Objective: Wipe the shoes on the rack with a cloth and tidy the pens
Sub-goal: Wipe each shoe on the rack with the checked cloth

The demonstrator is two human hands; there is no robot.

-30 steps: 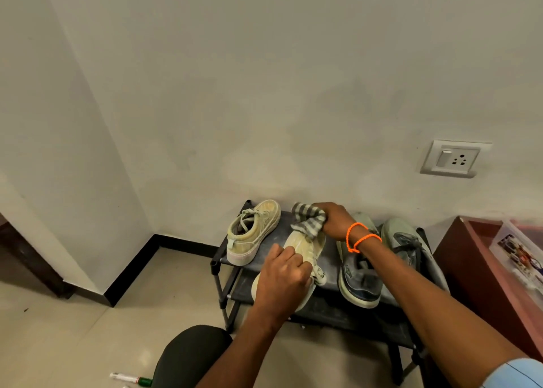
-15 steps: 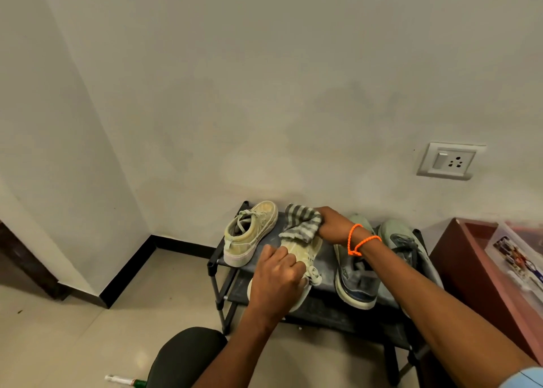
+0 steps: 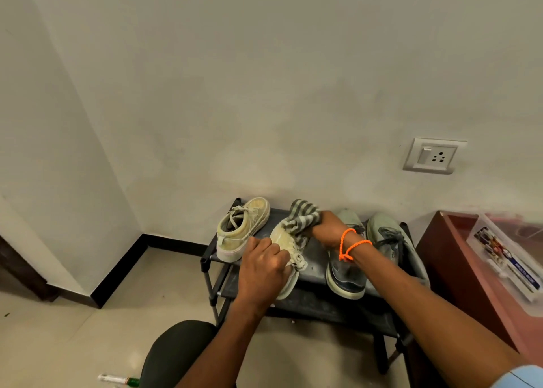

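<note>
shoes (image 3: pixel 244 229) on rack (image 3: pixel 316 255), socket (image 3: pixel 432 156) above

- Rack (image 3: pixel 316 260): low, dark, two shelves, standing against the wall.
- Cream shoe (image 3: pixel 289 254): on the rack's top shelf, left of middle, toe toward the wall, cloth on its toe.
- Second cream shoe (image 3: pixel 244 229): at the rack's left end, upright.
- Two grey shoes (image 3: pixel 345 273) (image 3: pixel 393 243): on the rack's right half, side by side.
- Cloth (image 3: pixel 301 218): grey-and-white striped, bunched.
- Pen (image 3: pixel 117 379): on the floor, well left of and nearer than the rack.

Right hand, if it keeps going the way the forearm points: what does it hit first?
The right hand points up-left toward the wall. First in line is the striped cloth it already grips, then probably the wall behind the rack; depth is unclear.
</note>
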